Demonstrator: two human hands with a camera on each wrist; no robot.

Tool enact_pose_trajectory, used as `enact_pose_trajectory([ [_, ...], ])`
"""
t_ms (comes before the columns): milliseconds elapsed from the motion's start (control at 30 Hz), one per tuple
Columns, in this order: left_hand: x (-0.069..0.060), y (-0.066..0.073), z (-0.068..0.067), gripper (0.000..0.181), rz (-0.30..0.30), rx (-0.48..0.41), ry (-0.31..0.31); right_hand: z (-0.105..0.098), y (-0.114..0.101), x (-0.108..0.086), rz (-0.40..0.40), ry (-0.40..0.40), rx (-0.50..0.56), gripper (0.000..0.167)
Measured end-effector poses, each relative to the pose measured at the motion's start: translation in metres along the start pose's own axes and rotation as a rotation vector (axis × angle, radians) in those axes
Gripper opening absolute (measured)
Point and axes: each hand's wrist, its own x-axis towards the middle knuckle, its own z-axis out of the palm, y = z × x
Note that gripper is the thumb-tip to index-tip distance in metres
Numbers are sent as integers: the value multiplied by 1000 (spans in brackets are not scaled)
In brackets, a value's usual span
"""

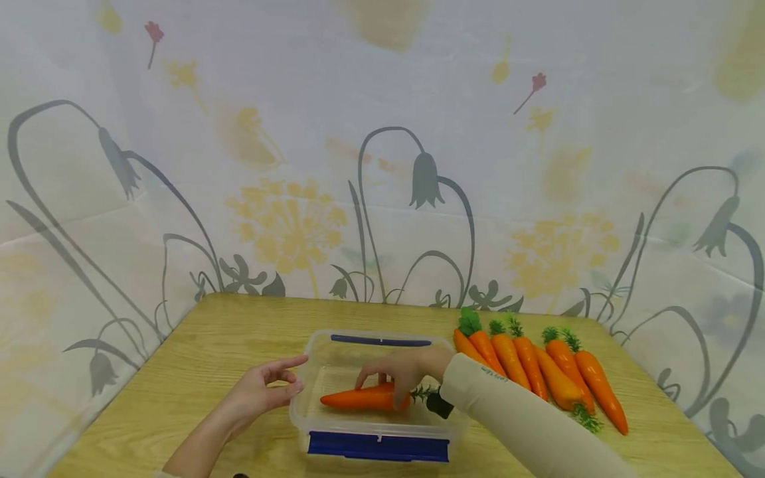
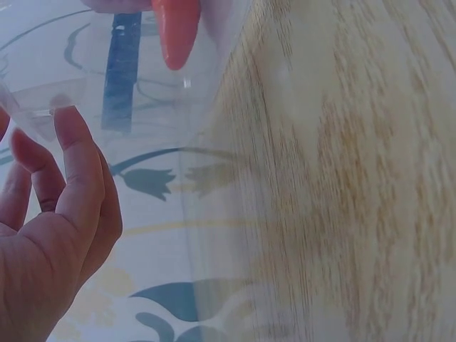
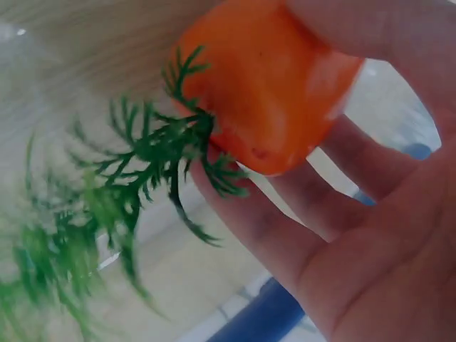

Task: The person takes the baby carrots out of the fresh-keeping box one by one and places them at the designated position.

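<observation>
A clear plastic container (image 1: pixel 346 426) with blue clips stands at the front middle of the table. My right hand (image 1: pixel 402 368) reaches into it and grips an orange carrot (image 1: pixel 361 397) near its leafy end. The carrot's tip points left. In the right wrist view, the thumb and fingers lie around the thick end of the carrot (image 3: pixel 263 92), and its green leaves (image 3: pixel 135 157) hang free. At the container's left side, my left hand (image 1: pixel 254 392) touches the edge with its fingertips and thumb. The left wrist view shows that hand (image 2: pixel 64 206) with its fingers loosely bent.
Several more carrots (image 1: pixel 508 358) with green tops lie in a row on the wooden table (image 1: pixel 239 332), right of the container. My right forearm (image 1: pixel 526 418) passes in front of some of them. A cloth with printed flowers (image 1: pixel 382 219) hangs behind the table.
</observation>
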Motion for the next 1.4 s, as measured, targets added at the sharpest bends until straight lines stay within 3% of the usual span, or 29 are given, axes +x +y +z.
enact_pose_trajectory([
  [133,1,1,0,64,-8,-3,-6,-5,-1,-4,-31,29,37,67],
  [467,1,3,1,60,-17,0,-4,-23,-12,-52,-110,298,100,64],
  [867,0,3,2,60,-19,20,1,2,3,-107,-100,633,107,63],
  [1067,0,2,0,63,-8,9,-2,20,18,-130,-14,817,97,63],
  [1400,0,2,2,63,-10,2,-2,44,47,-173,173,997,207,60],
])
